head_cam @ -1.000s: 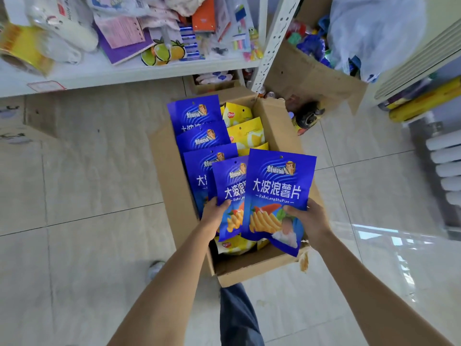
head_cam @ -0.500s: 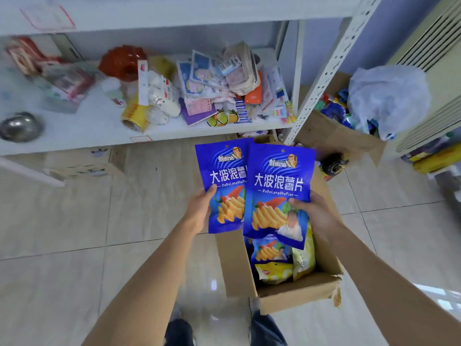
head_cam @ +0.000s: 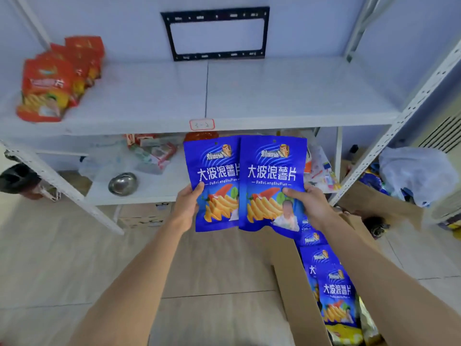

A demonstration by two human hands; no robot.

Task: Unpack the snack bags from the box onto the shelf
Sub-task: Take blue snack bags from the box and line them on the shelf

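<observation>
Two blue snack bags are held up side by side in front of the white shelf (head_cam: 274,96), just below its front edge and its small label (head_cam: 201,124). On that shelf board, far to the left of the label, stands a row of red snack bags (head_cam: 50,81); the board to the right of them lies bare, and a black frame (head_cam: 217,33) hangs on the wall behind it. Below the label, the lower tier carries a steel bowl (head_cam: 122,183) and loose packets, partly hidden behind the raised bags.

The left hand (head_cam: 185,208) closes on the left blue bag (head_cam: 214,181) at its left edge, thumb on the front, other fingers behind and out of sight. The right hand (head_cam: 311,208) grips the right blue bag (head_cam: 272,181) at its right edge in the same way; this bag overlaps the left one's right side.

Below and to the right of the label, the cardboard box (head_cam: 289,290) holds more blue bags (head_cam: 334,295), partly covered by the right forearm and cut off at the frame's bottom.
</observation>
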